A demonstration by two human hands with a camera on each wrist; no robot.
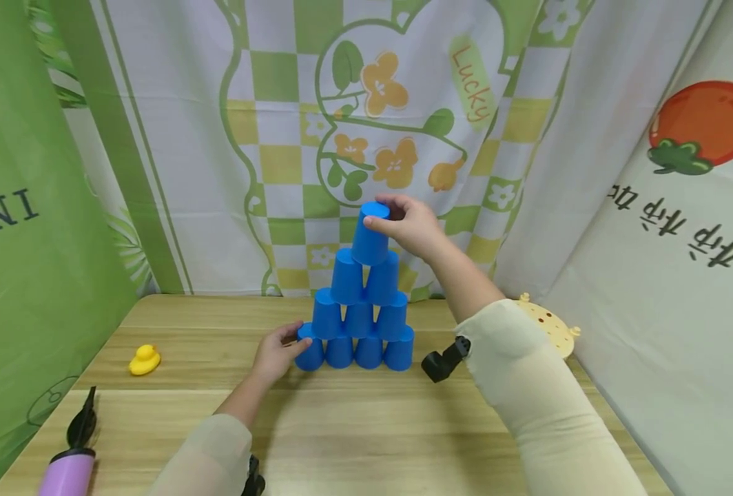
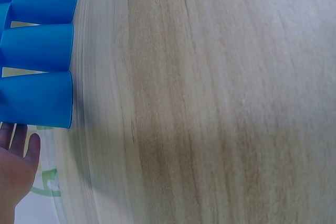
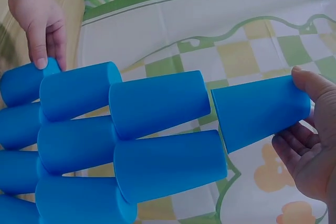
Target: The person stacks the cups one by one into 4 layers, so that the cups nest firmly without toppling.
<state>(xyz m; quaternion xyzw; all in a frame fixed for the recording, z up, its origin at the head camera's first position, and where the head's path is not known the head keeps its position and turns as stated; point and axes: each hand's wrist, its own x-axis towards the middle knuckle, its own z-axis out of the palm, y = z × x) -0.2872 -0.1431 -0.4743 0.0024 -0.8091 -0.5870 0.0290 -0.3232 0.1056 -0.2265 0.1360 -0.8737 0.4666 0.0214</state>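
Observation:
Blue plastic cups stand upside down in a stepped pyramid on the wooden table. My right hand [image 1: 411,226] grips the topmost cup [image 1: 369,238] near its closed end, thumb on one side and fingers on the other. That cup's rim is at the tops of the two cups [image 3: 168,163] in the tier below; whether it rests fully on them I cannot tell. Low down, my left hand [image 1: 277,353] touches the leftmost bottom cup [image 1: 309,353] with its fingers extended along the side. The left wrist view shows those fingertips [image 2: 32,148] against the cup's edge.
A yellow rubber duck [image 1: 145,360] sits on the table [image 1: 366,434] at the left. Nearer lies a purple and black pump-like object [image 1: 69,468]. A yellow spotted plate-like item [image 1: 549,327] is behind my right sleeve. A patterned curtain [image 1: 292,124] hangs close behind the cups.

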